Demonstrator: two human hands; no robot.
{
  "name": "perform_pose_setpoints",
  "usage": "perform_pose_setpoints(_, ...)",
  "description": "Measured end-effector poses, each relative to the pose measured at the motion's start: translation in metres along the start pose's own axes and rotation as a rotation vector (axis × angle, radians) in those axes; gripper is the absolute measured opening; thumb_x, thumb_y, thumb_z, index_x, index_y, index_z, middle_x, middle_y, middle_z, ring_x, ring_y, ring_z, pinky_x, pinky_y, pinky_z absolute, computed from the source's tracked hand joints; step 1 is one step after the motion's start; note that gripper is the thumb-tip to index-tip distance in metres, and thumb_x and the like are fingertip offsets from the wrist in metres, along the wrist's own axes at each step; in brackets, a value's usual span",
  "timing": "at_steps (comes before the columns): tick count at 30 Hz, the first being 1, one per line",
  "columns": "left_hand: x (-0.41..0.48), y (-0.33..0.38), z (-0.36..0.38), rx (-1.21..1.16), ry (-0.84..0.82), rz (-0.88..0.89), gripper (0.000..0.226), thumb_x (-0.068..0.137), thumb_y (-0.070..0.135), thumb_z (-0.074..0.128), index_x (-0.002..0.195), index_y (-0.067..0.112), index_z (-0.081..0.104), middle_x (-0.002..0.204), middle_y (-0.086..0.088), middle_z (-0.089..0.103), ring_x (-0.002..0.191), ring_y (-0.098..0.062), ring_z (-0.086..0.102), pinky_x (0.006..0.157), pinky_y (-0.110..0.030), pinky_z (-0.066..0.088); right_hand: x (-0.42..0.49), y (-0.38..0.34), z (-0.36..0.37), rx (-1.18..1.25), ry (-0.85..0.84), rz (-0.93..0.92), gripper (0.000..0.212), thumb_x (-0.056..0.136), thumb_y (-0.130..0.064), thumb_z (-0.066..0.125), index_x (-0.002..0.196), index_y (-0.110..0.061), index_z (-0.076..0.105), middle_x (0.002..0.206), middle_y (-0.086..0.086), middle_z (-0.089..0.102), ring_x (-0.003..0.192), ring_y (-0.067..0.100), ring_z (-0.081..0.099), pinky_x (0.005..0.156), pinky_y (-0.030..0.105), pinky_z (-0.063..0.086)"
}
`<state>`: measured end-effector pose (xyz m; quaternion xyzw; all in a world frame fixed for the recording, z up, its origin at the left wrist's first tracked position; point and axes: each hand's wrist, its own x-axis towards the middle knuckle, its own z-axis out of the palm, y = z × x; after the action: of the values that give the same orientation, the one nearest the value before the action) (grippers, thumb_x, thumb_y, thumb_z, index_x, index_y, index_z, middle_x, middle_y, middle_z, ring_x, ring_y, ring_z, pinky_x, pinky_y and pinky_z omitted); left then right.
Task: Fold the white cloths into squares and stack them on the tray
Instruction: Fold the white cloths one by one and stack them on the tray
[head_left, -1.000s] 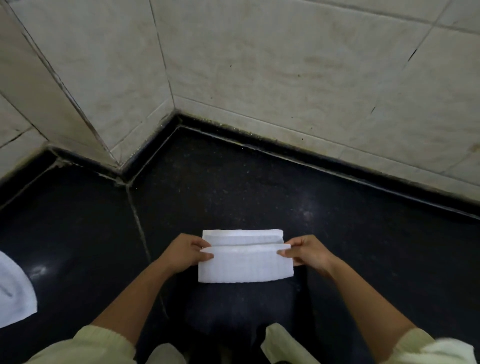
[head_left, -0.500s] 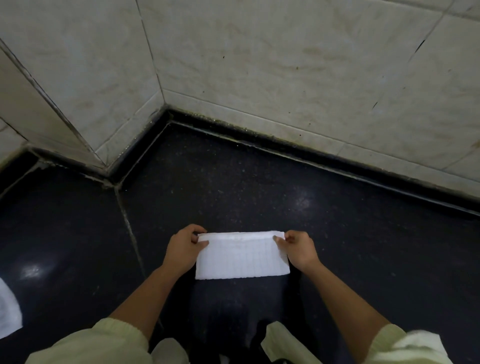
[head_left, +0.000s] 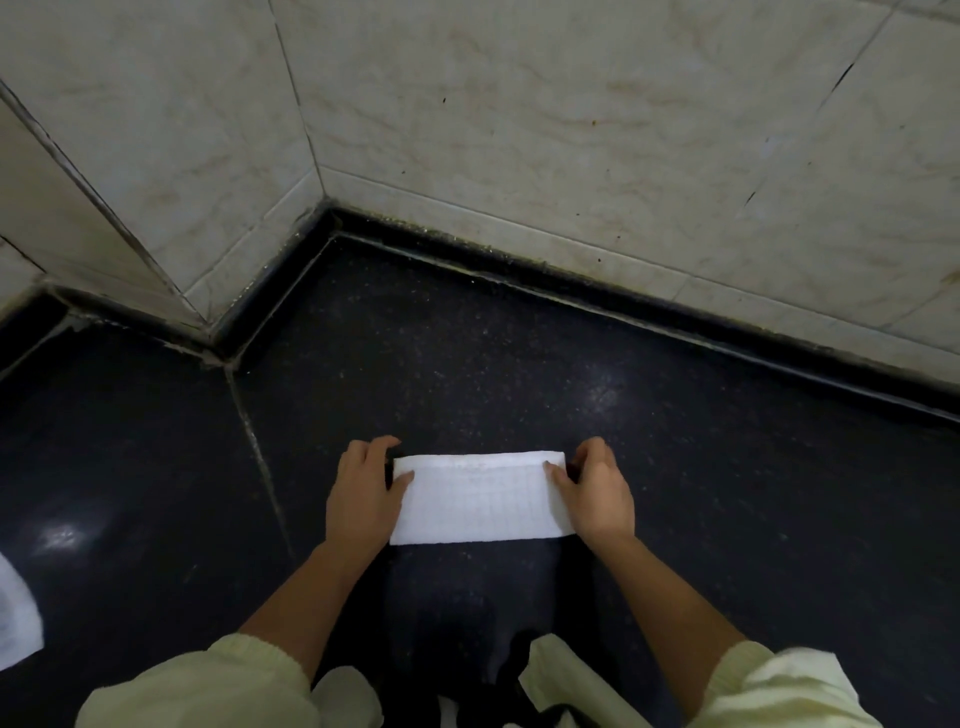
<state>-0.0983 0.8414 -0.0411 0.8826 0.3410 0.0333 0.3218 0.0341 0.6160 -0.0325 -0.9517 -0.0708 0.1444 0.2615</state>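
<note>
The white cloth lies flat on the dark speckled counter, folded into a long strip that runs side to side in front of the person, its top layer lined up almost to the far edge so only a thin lip of the lower layer shows there. The left hand sits at the strip's left end and the right hand at the right end, both loosely spread and pressing down with thumbs on top of the cloth, fingers curled just past the far corners; neither is clenched on anything, they look to be pinning and squaring the ends so the fold keeps its line. I'd guess the strip is held like this because the next fold has to bring one short end over the other to make the square. There is plenty of bare counter beyond the cloth up to the dark ledge under the tiled wall, and more to either side, so room for that fold is no worry. The near long edge sits close to the person's body. Another white piece peeks in at the far left, too cut off to identify; no tray is in sight
</note>
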Motion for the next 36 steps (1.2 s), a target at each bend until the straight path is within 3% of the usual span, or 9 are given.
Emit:
perform_pose_setpoints(5, -0.03, -0.002, 0.007, 0.088, 0.03, 0.173, 0.038, 0.082, 0.046, 0.069, 0.111, 0.025, 0.058, 0.109, 0.006, 0.048, 0.097, -0.008, 0.04, 0.081, -0.027, 0.044, -0.026, 0.006, 0.003, -0.033, -0.034, -0.173, 0.02, 0.095, -0.037, 0.054, 0.088, -0.019, 0.049, 0.091, -0.007, 0.048, 0.07, 0.011, 0.051, 0.058, 0.026, 0.041)
perform_pose_setpoints(8, -0.045, -0.006, 0.015, 0.138, -0.034, 0.068, 0.042, 0.078, 0.059, 0.065, 0.105, 0.03, 0.052, 0.109, 0.009, 0.04, 0.104, -0.01, 0.035, 0.094, -0.031, 0.028, -0.041, 0.014, 0.009, -0.044, -0.073, -0.17, 0.024, 0.095, -0.039, 0.054, 0.089, -0.016, 0.057, 0.092, -0.006, 0.05, 0.07, 0.011, 0.054, 0.06, 0.028, 0.048)
perform_pose_setpoints(15, -0.051, -0.022, 0.011, 0.119, -0.133, -0.019, 0.04, 0.078, 0.06, 0.065, 0.106, 0.035, 0.049, 0.117, 0.009, 0.037, 0.116, -0.013, 0.032, 0.101, -0.036, 0.023, -0.045, 0.025, 0.001, 0.112, -0.073, 0.079, 0.028, 0.08, -0.042, 0.073, 0.085, -0.017, 0.061, 0.098, -0.003, 0.054, 0.079, 0.01, 0.057, 0.071, 0.031, 0.052)
perform_pose_setpoints(20, -0.048, -0.02, 0.007, 0.116, -0.156, -0.029, 0.04, 0.077, 0.058, 0.067, 0.105, 0.036, 0.05, 0.118, 0.01, 0.036, 0.117, -0.013, 0.031, 0.1, -0.036, 0.023, -0.039, 0.018, -0.002, 0.151, -0.086, 0.207, 0.045, 0.072, -0.037, 0.082, 0.1, -0.012, 0.058, 0.1, 0.0, 0.055, 0.088, 0.017, 0.059, 0.072, 0.029, 0.049)
perform_pose_setpoints(25, -0.049, -0.018, 0.006, 0.122, -0.163, -0.038, 0.04, 0.077, 0.058, 0.067, 0.106, 0.037, 0.049, 0.121, 0.009, 0.036, 0.118, -0.013, 0.032, 0.101, -0.036, 0.022, -0.035, 0.002, -0.003, 0.214, -0.151, 0.313, 0.024, 0.074, -0.017, 0.077, 0.071, -0.008, 0.056, 0.07, 0.003, 0.058, 0.066, 0.016, 0.056, 0.064, 0.034, 0.051)
perform_pose_setpoints(31, -0.051, -0.014, 0.003, 0.131, -0.17, -0.028, 0.042, 0.077, 0.059, 0.066, 0.107, 0.035, 0.049, 0.119, 0.009, 0.038, 0.118, -0.013, 0.033, 0.102, -0.036, 0.023, -0.029, -0.007, -0.002, 0.399, -0.181, 0.397, 0.021, 0.079, -0.02, 0.071, 0.085, 0.0, 0.068, 0.082, 0.008, 0.065, 0.072, 0.02, 0.06, 0.065, 0.031, 0.051)
perform_pose_setpoints(36, -0.049, -0.013, -0.001, 0.088, -0.183, -0.025, 0.037, 0.08, 0.051, 0.068, 0.106, 0.031, 0.052, 0.113, 0.009, 0.04, 0.113, -0.012, 0.036, 0.098, -0.035, 0.031, -0.026, -0.012, -0.011, 0.776, -0.204, 0.578, 0.017, 0.08, -0.01, 0.071, 0.084, -0.002, 0.057, 0.088, 0.013, 0.061, 0.078, 0.025, 0.061, 0.063, 0.034, 0.055)
